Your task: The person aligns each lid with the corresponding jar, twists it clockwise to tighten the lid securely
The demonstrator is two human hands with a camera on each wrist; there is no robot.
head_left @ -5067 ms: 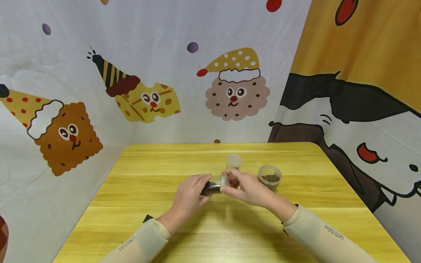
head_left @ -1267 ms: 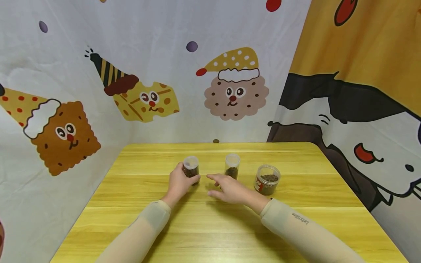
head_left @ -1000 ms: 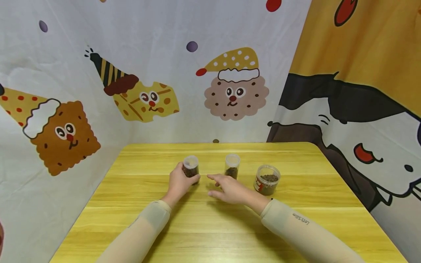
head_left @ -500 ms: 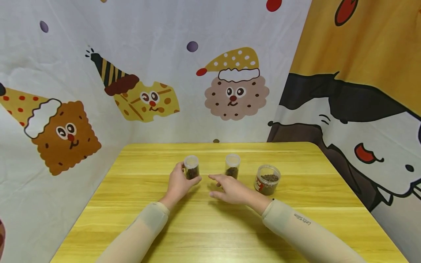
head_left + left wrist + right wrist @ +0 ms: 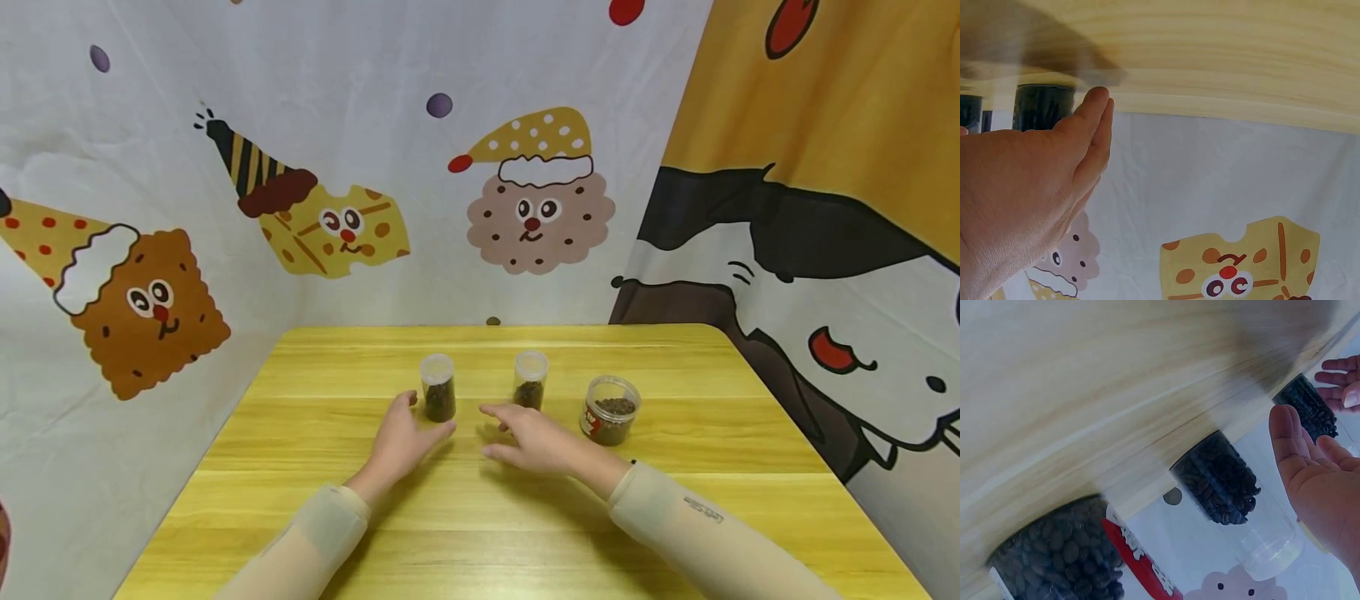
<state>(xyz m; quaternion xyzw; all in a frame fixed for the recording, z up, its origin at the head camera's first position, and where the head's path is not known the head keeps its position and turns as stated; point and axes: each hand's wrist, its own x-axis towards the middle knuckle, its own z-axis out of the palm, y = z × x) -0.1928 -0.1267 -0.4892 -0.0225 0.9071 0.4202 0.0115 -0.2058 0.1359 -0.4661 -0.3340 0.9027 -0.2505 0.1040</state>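
Observation:
A slim clear jar (image 5: pixel 438 402), partly filled with dark coffee beans and topped with a translucent lid, stands upright on the table. My left hand (image 5: pixel 400 442) is just in front of it, thumb and fingers spread, holding nothing. To its right stands a similar slim jar (image 5: pixel 529 387) of coffee beans. My right hand (image 5: pixel 536 440) hovers in front of this second jar, fingers extended and holding nothing, hiding part of its base. In the right wrist view the second jar (image 5: pixel 1216 481) shows whole, beans in its lower half.
Right of my right hand stands a wider clear jar (image 5: pixel 610 429) of coffee beans with a red label (image 5: pixel 1141 559). The wooden table (image 5: pixel 480 533) ends at a patterned cloth backdrop (image 5: pixel 442 283) at the back.
Earlier both hands held a slim jar sideways at its lid. That jar then stood upright in my left hand, which has let go and drawn back toward me.

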